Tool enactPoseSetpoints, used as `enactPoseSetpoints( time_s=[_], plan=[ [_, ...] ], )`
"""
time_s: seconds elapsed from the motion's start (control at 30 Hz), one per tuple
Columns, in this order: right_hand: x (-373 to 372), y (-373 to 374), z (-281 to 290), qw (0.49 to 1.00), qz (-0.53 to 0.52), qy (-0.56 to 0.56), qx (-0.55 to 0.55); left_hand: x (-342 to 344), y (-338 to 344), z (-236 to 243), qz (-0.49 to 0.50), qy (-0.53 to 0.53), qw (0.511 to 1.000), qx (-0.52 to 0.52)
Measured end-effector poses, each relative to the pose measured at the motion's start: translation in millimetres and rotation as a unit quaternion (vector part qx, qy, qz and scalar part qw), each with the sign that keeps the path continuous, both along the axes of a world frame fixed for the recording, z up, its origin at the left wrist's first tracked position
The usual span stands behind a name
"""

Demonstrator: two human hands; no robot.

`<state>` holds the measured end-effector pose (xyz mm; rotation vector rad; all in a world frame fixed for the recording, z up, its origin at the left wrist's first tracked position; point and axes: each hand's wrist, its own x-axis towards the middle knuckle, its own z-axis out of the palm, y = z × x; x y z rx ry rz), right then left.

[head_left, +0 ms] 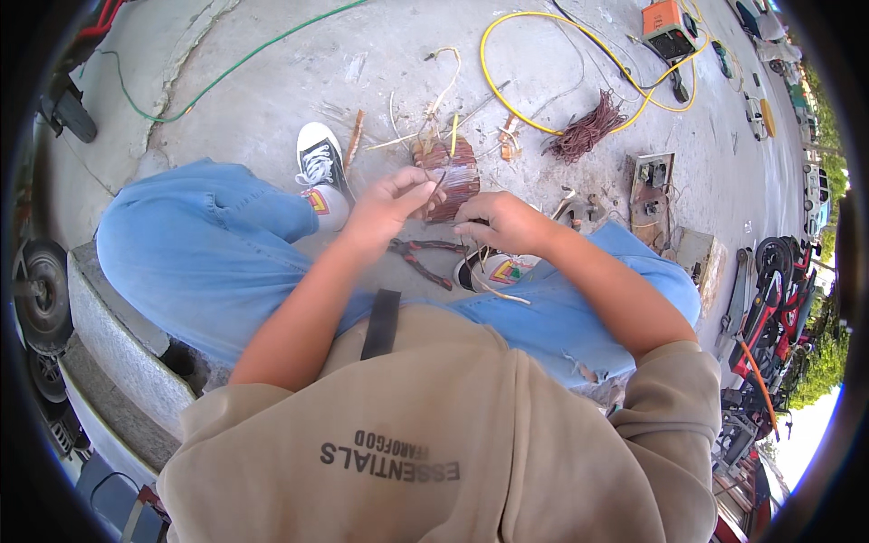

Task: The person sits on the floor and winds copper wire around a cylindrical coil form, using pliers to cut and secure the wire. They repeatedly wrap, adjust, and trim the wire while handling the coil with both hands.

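Note:
My left hand [403, 204] has its fingers pinched on a thin wire above a reddish-brown wound coil [460, 161] on the ground. Just to its right, my right hand [498, 222] is curled with a thin wire between its fingers, and a loose pale strand [507, 295] hangs below it over my leg. The fine detail at both fingertips is hard to make out. Pliers with red and black handles [433, 271] lie beneath my hands, between my shoes [317, 154]. Short wires and strips [356, 136] are scattered around the coil.
A yellow hose [484, 63] loops by a tangled maroon wire bundle [587, 131] and an orange machine [668, 30]. A green hose [226, 68] runs at upper left. A metal box [650, 195] sits at right, parked motorbikes [769, 299] beyond; wheels [41, 294] stand at left.

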<state>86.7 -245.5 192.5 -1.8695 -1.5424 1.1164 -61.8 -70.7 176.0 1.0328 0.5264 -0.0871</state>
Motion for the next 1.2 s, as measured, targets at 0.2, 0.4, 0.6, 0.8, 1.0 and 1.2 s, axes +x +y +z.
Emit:
enactPoseSetpoints(
  time_s=[0.2,0.4,0.6,0.8,1.0,1.2],
  plan=[
    [2.1,-15.9,37.8,0.952,-0.213,0.218,0.021,12.7,0.2,41.0,-0.118,-0.136,0.962,0.205],
    [3.8,6.6,62.2,0.832,-0.37,0.388,0.14,18.2,-1.7,49.0,-0.198,-0.148,0.943,0.224],
    [-2.8,11.7,66.6,0.784,-0.37,0.464,0.186,15.6,-5.4,43.8,-0.185,-0.136,0.958,0.173],
    [-6.2,10.2,73.3,0.787,-0.379,0.45,0.183,17.3,-3.9,45.6,-0.207,-0.136,0.955,0.161],
    [-6.3,8.8,75.1,0.785,-0.366,0.458,0.198,18.2,-0.6,43.4,-0.221,-0.153,0.941,0.204],
    [-7.1,6.1,76.7,0.784,-0.363,0.461,0.202,17.9,-6.2,41.4,-0.178,-0.186,0.949,0.182]
  ],
)
